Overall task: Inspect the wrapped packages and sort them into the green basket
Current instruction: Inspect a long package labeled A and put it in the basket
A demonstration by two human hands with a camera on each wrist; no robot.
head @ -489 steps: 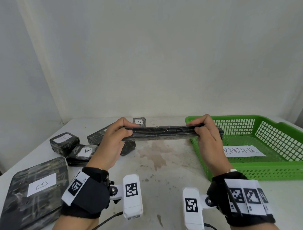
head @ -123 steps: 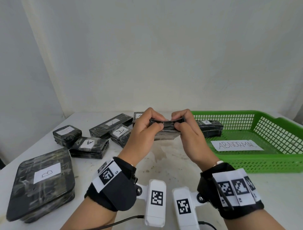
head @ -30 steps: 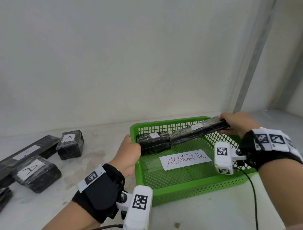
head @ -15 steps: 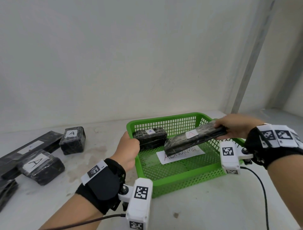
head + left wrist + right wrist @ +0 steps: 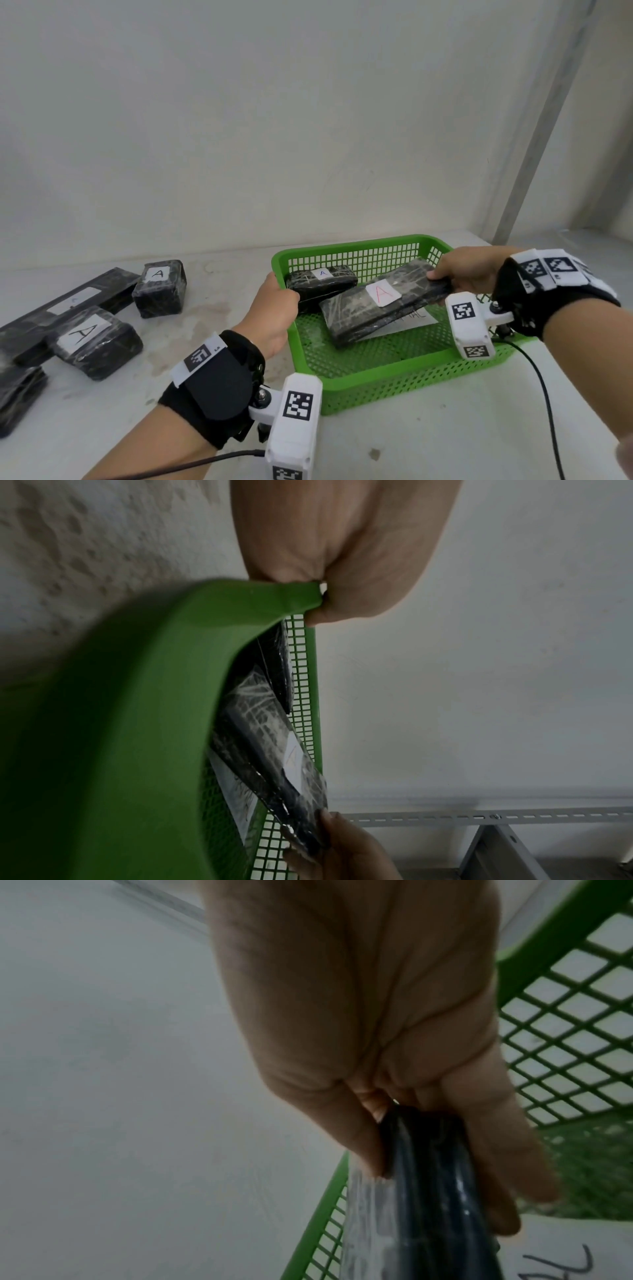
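Here package [image 5: 380, 306] slants down-left into basket [image 5: 404, 375].

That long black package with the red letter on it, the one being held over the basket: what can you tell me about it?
The long package is a flat, oblong block wrapped in black under shiny, crinkled clear film. A white paper label with a red "A" sits on its top face. The right hand grips its far end, thumb on top and fingers beneath. It is tilted, its near end dipping low inside the green basket over a white paper sheet, beside a smaller package. Whether the low end touches the basket floor is unclear.
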